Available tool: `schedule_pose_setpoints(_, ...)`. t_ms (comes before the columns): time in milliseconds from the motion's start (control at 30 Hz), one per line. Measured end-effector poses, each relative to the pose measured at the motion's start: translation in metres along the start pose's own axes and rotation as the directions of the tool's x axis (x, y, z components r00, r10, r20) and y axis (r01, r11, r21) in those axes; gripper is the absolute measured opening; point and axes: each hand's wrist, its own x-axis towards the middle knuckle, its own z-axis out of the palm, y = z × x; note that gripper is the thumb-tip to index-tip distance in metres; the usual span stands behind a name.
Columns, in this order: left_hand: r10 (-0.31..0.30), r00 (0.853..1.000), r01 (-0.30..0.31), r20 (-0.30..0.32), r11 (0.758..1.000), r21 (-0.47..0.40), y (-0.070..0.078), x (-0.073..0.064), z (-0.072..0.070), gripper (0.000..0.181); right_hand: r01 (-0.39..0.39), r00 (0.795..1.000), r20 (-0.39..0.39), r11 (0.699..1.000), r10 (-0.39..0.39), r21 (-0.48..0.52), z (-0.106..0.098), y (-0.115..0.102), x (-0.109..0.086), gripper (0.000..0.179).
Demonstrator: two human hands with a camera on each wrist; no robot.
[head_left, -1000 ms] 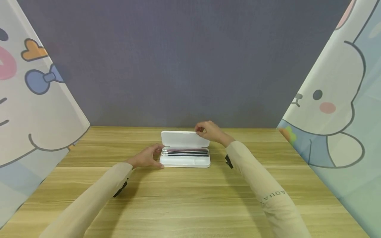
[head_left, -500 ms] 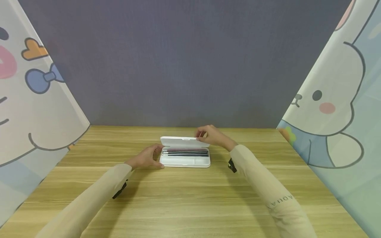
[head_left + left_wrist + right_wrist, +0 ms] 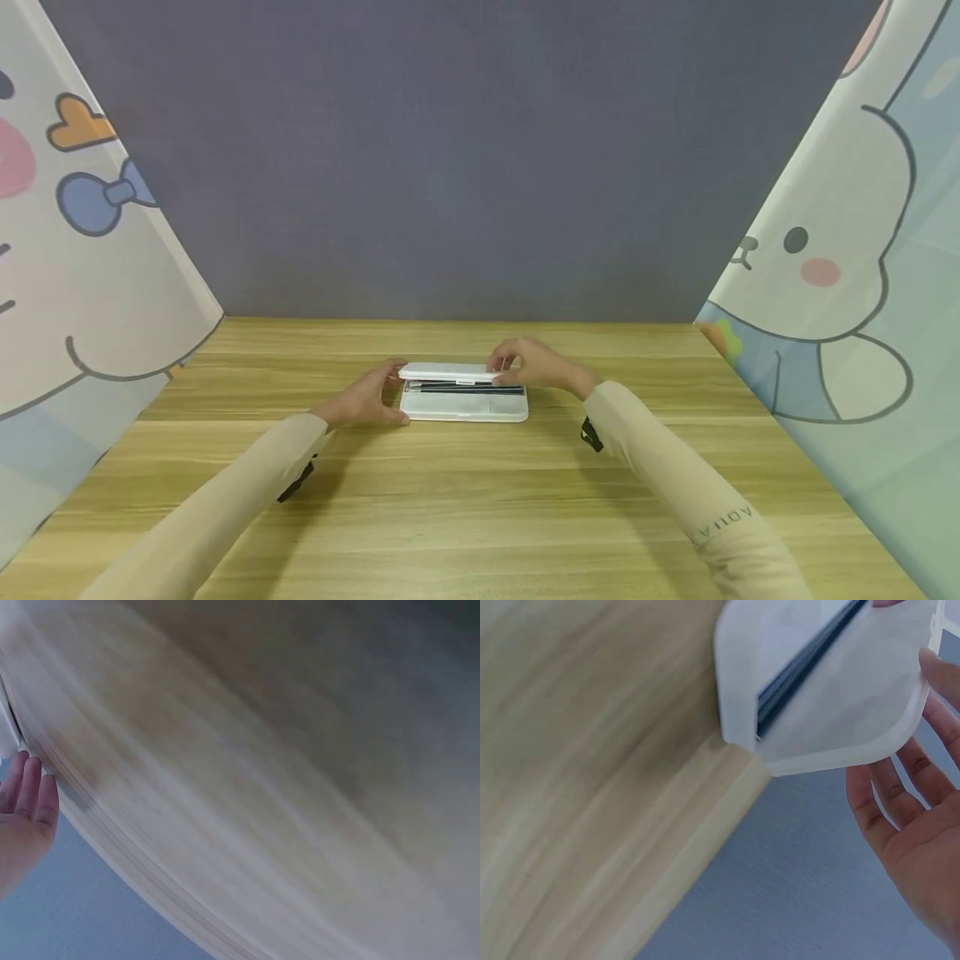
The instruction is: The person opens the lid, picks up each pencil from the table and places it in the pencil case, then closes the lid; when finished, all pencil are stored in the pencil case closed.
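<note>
A white pencil case (image 3: 442,407) lies on the wooden table with its hinged lid (image 3: 442,369) tilted partway down over the tray. Several dark pencils (image 3: 472,388) lie in the back compartment, partly hidden under the lid. My left hand (image 3: 367,398) holds the case's left end, thumb at the front corner and fingers at the back corner. At the lid's right end, my right hand (image 3: 536,365) pinches the edge between thumb and fingers. The right wrist view shows that hand (image 3: 922,825) around the lid (image 3: 855,697), with dark pencils (image 3: 802,675) in the gap.
The wooden table (image 3: 450,500) extends around the case on all sides. A dark grey panel (image 3: 465,167) rises behind it. Cartoon-printed panels (image 3: 840,275) flank both sides. The left wrist view is mostly table surface (image 3: 225,787).
My right hand has brought the lid forward and down from nearly upright to a low tilt, covering part of the pencils. The left hand has stayed at the case's left end.
</note>
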Motion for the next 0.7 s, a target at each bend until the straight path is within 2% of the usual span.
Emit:
schedule_pose_setpoints(233,0.080,0.997,-0.080,-0.010,0.995,-0.050,0.001,-0.004,-0.001,0.087,-0.019,0.999,-0.037,1.000,0.018,-0.019,0.013,0.006,-0.006,0.026)
schedule_pose_setpoints(433,0.104,0.994,-0.104,-0.037,0.995,-0.007,0.003,-0.007,-0.002,0.083,0.006,0.995,-0.099,0.998,-0.012,-0.056,0.021,0.008,-0.009,0.030)
schedule_pose_setpoints(700,0.140,0.990,-0.139,-0.031,0.990,0.011,0.005,-0.007,-0.002,0.079,0.007,0.995,-0.099,0.996,-0.015,-0.089,0.025,0.008,-0.012,0.029)
